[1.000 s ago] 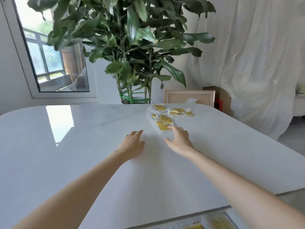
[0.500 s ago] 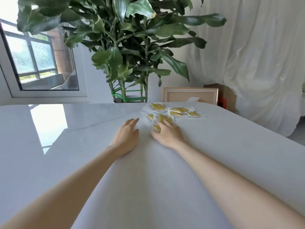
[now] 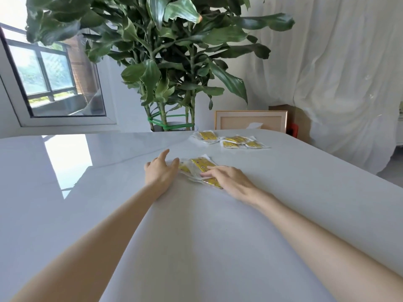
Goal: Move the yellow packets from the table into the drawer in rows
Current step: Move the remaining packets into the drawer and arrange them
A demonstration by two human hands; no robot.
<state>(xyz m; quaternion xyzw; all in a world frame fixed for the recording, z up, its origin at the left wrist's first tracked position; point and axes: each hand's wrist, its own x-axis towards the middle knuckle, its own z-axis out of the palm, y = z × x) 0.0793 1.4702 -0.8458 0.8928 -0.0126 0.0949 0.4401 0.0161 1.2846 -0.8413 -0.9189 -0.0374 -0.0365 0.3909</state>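
**While your hands flank them, the near packets (image 3: 201, 168) lie on the table (image 3: 196, 236)**

Though they overlap in a loose heap, you can see that each one is a clear, crinkled wrapper with a yellow printed middle. Your left hand (image 3: 160, 173) lies flat on the tabletop with fingers straight, its thumb side touching the heap's left edge. Your right hand (image 3: 229, 178) rests on the heap's right side, fingers stretched out across the wrappers, pinching nothing. The far packets (image 3: 231, 140), of the same look, lie spread near the back edge, well apart from both hands. The table is pale and glossy, with a bright reflection on its left. Behind it stand a leafy plant (image 3: 170, 62) and a wooden frame (image 3: 250, 123). A window (image 3: 50, 79) is at the left and a white curtain (image 3: 338, 73) at the right.
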